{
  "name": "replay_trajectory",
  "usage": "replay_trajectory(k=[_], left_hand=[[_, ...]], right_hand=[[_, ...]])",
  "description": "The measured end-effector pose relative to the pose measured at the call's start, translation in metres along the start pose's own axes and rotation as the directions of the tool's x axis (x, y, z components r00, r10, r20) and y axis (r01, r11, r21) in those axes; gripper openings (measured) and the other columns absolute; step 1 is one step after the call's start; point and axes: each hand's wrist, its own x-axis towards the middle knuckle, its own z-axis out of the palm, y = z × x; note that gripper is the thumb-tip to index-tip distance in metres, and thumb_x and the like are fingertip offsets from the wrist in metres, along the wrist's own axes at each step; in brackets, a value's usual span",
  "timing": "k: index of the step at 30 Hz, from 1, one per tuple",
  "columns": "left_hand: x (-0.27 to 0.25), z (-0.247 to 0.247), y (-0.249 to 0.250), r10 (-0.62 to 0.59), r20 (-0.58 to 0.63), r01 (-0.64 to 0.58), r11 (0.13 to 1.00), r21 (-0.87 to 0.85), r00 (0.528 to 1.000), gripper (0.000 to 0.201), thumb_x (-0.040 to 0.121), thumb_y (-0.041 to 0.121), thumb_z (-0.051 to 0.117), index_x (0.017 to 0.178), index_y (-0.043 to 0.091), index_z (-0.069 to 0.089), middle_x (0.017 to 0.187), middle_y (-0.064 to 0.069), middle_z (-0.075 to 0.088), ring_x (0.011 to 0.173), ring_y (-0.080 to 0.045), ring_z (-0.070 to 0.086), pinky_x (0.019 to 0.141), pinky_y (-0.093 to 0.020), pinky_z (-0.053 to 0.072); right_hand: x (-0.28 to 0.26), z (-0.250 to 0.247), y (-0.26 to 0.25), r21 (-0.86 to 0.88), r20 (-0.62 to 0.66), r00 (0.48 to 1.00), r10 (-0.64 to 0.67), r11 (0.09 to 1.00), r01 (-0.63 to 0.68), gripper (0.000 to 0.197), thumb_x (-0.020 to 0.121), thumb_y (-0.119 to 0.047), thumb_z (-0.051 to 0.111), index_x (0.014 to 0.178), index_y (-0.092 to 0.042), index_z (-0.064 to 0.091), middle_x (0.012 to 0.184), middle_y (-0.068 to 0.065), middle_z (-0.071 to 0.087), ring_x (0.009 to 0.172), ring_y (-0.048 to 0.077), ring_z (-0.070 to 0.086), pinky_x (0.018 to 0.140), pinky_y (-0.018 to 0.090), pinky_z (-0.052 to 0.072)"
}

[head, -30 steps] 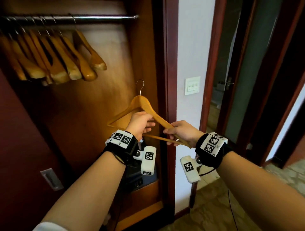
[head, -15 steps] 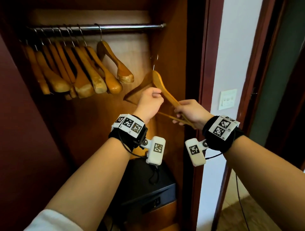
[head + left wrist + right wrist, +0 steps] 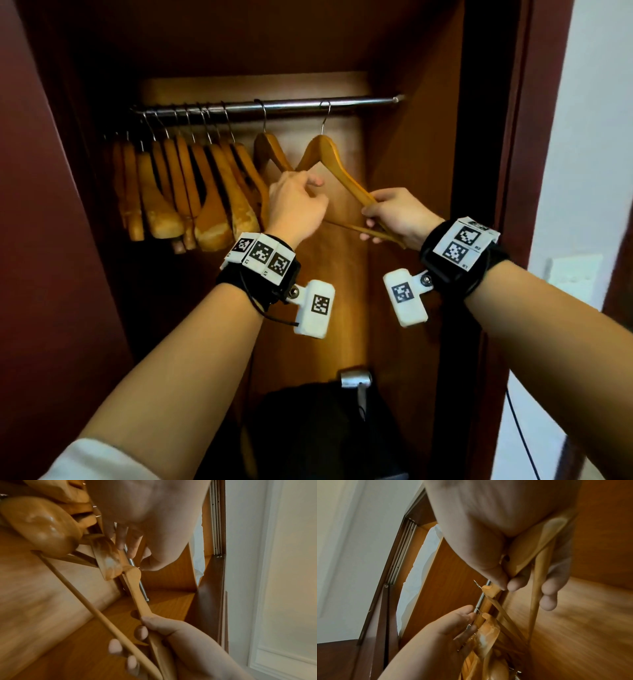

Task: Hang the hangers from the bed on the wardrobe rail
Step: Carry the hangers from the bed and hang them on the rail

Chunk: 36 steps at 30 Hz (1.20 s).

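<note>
A wooden hanger (image 3: 337, 168) hangs by its metal hook from the wardrobe rail (image 3: 294, 105), right of the others. My right hand (image 3: 371, 210) grips its right arm and lower bar; the right wrist view shows thumb and fingers curled round the wood (image 3: 537, 585). My left hand (image 3: 313, 186) is beside the hanger's left arm, in front of the neighbouring hanger. In the left wrist view its fingers (image 3: 130, 540) are loosely extended and grip nothing. Several more wooden hangers (image 3: 191, 192) hang bunched on the rail's left part.
The wardrobe's right side panel (image 3: 411, 205) stands close to the held hanger. A dark red door (image 3: 44, 240) borders the left. A black box (image 3: 325, 428) sits on the wardrobe floor below my arms. A white wall (image 3: 599, 137) is at the far right.
Both hands lifted the hanger up and into the wardrobe, and its hook now sits on the rail. My left hand has let go of the hanger's left arm.
</note>
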Motion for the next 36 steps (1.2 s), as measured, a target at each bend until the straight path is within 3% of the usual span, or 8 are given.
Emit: replay_trajectory(k=[4, 11, 14, 19, 23, 28, 31, 36], left_hand=[[0.017, 0.007, -0.011, -0.032, 0.002, 0.032, 0.999, -0.033, 0.999, 0.030, 0.079, 0.019, 0.060, 0.106, 0.031, 0.067, 0.125, 0.000, 0.055, 0.121, -0.025, 0.049, 0.108, -0.041, 0.040], [0.034, 0.017, -0.022, -0.006, 0.079, 0.004, 1.000, 0.021, 0.997, 0.031, 0.078, 0.014, 0.061, 0.106, 0.028, 0.069, 0.122, 0.001, 0.056, 0.115, -0.023, 0.052, 0.102, -0.039, 0.043], [0.040, 0.021, -0.025, 0.027, 0.119, -0.032, 0.999, 0.041, 0.993, 0.033, 0.080, 0.013, 0.061, 0.110, 0.026, 0.068, 0.126, 0.001, 0.054, 0.120, -0.022, 0.048, 0.106, -0.039, 0.040], [0.048, 0.021, -0.023, 0.071, 0.128, -0.081, 0.994, 0.068, 0.989, 0.033, 0.084, 0.013, 0.061, 0.115, 0.024, 0.067, 0.129, 0.005, 0.053, 0.123, -0.015, 0.048, 0.104, -0.025, 0.034], [0.051, 0.023, -0.021, 0.069, 0.166, -0.086, 0.991, 0.099, 0.984, 0.035, 0.083, 0.019, 0.060, 0.116, 0.026, 0.065, 0.127, 0.003, 0.054, 0.121, -0.020, 0.050, 0.106, -0.043, 0.039], [0.053, 0.022, -0.022, 0.087, 0.164, -0.103, 0.991, 0.088, 0.983, 0.030, 0.083, 0.022, 0.065, 0.113, 0.027, 0.066, 0.124, 0.004, 0.055, 0.122, -0.018, 0.050, 0.107, -0.043, 0.039], [0.051, 0.020, -0.024, 0.094, 0.163, -0.106, 0.992, 0.072, 0.982, 0.029, 0.083, 0.020, 0.065, 0.111, 0.026, 0.067, 0.124, 0.004, 0.055, 0.122, -0.017, 0.049, 0.108, -0.040, 0.038], [0.043, 0.017, -0.026, 0.113, 0.150, -0.124, 0.990, 0.062, 0.982, 0.029, 0.082, 0.012, 0.063, 0.108, 0.025, 0.068, 0.122, 0.003, 0.054, 0.122, -0.018, 0.048, 0.107, -0.031, 0.036]], right_hand=[[0.034, 0.006, -0.009, -0.001, 0.013, 1.000, -0.013, 1.000, 0.013, 0.016, 0.087, 0.004, 0.042, 0.090, -0.006, 0.054, 0.058, 0.010, 0.046, 0.060, 0.033, 0.066, 0.042, 0.027, 0.046], [0.073, 0.020, -0.019, -0.012, 0.044, 0.996, -0.079, 0.997, 0.079, 0.028, 0.091, 0.010, 0.039, 0.105, -0.004, 0.059, 0.062, 0.011, 0.050, 0.052, 0.025, 0.062, 0.038, 0.024, 0.046], [0.083, 0.024, -0.021, -0.009, 0.046, 0.996, -0.075, 0.997, 0.076, 0.030, 0.091, 0.009, 0.042, 0.111, -0.004, 0.060, 0.061, 0.010, 0.050, 0.052, 0.024, 0.060, 0.037, 0.023, 0.046], [0.094, 0.030, -0.024, -0.020, 0.054, 0.996, -0.077, 0.997, 0.078, 0.034, 0.092, 0.007, 0.043, 0.117, -0.007, 0.062, 0.060, 0.008, 0.049, 0.051, 0.024, 0.059, 0.037, 0.022, 0.046], [0.098, 0.034, -0.024, -0.046, 0.075, 0.995, -0.062, 0.997, 0.066, 0.032, 0.095, 0.005, 0.041, 0.114, -0.008, 0.063, 0.059, 0.007, 0.048, 0.048, 0.022, 0.058, 0.036, 0.021, 0.044], [0.099, 0.042, -0.019, -0.094, 0.082, 0.995, -0.057, 0.994, 0.064, 0.037, 0.093, 0.008, 0.038, 0.118, -0.007, 0.061, 0.062, 0.008, 0.050, 0.043, 0.017, 0.057, 0.035, 0.020, 0.042], [0.095, 0.044, -0.017, -0.095, 0.082, 0.995, -0.055, 0.993, 0.063, 0.037, 0.095, 0.005, 0.037, 0.119, -0.010, 0.061, 0.067, 0.009, 0.051, 0.052, 0.020, 0.058, 0.036, 0.020, 0.043], [0.080, 0.049, -0.015, -0.051, 0.084, 0.994, -0.075, 0.996, 0.080, 0.038, 0.097, -0.001, 0.041, 0.127, -0.015, 0.059, 0.094, 0.013, 0.062, 0.072, 0.025, 0.066, 0.041, 0.022, 0.050]])
